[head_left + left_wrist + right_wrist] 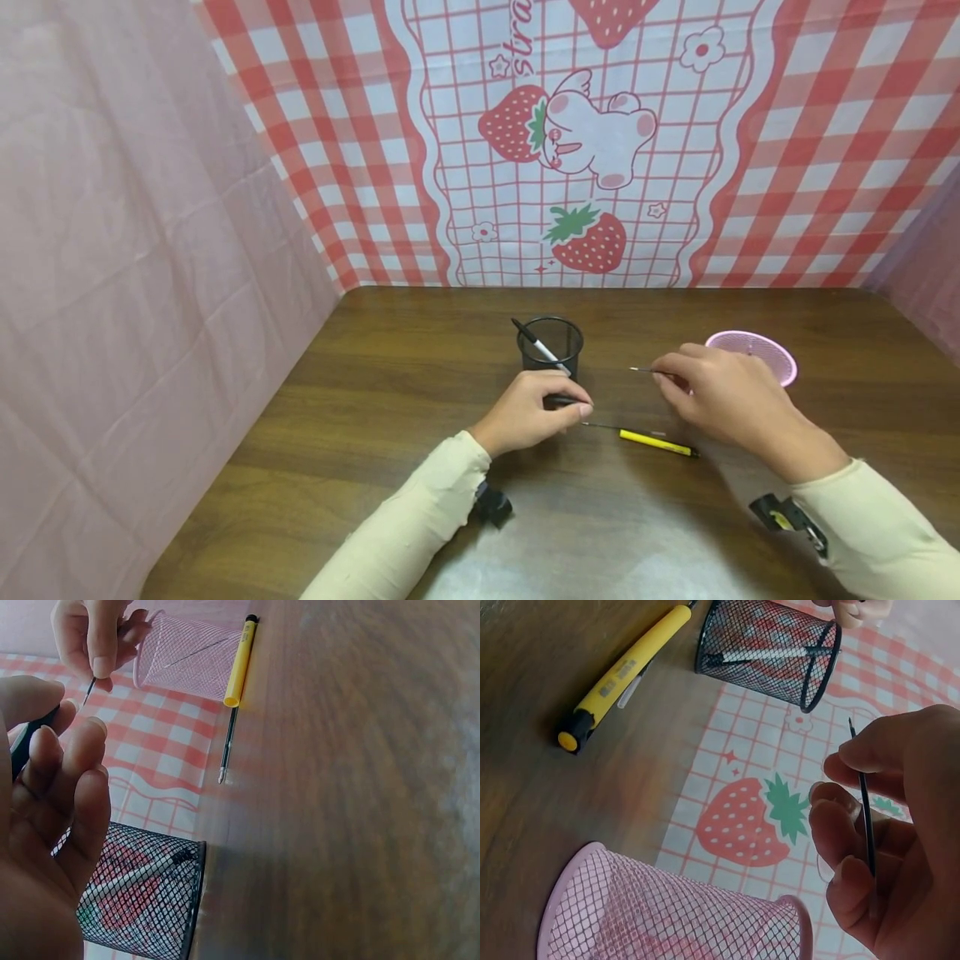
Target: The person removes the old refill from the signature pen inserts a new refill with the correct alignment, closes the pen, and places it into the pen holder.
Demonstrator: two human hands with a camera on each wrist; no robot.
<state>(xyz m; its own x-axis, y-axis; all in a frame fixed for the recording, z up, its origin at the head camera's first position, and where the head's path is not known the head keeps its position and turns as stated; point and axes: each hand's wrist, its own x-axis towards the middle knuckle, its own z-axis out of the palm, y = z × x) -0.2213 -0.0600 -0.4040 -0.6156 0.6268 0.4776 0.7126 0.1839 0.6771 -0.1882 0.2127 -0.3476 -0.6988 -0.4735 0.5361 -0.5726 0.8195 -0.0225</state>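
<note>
My left hand (527, 410) pinches a short dark piece that looks like a black pen barrel (31, 741); the palm hides part of it. To its right, my right hand (731, 396) pinches a thin pen refill (865, 817), its pale tip pointing left towards the left hand. The two held pieces are apart. Between and below the hands, a yellow pen barrel (654, 442) lies on the table, with a dark refill (227, 746) sticking out of its open end. A small clear piece (630, 691) lies close beside the yellow barrel.
Behind my left hand stands a black mesh cup (551, 325) with a black-and-white pen (542, 346) leaning in it. A pink mesh cup (783, 367) is behind the right hand, with a thin dark stick (196, 651) inside. A checked cloth (360, 167) hangs behind the wooden table (330, 433).
</note>
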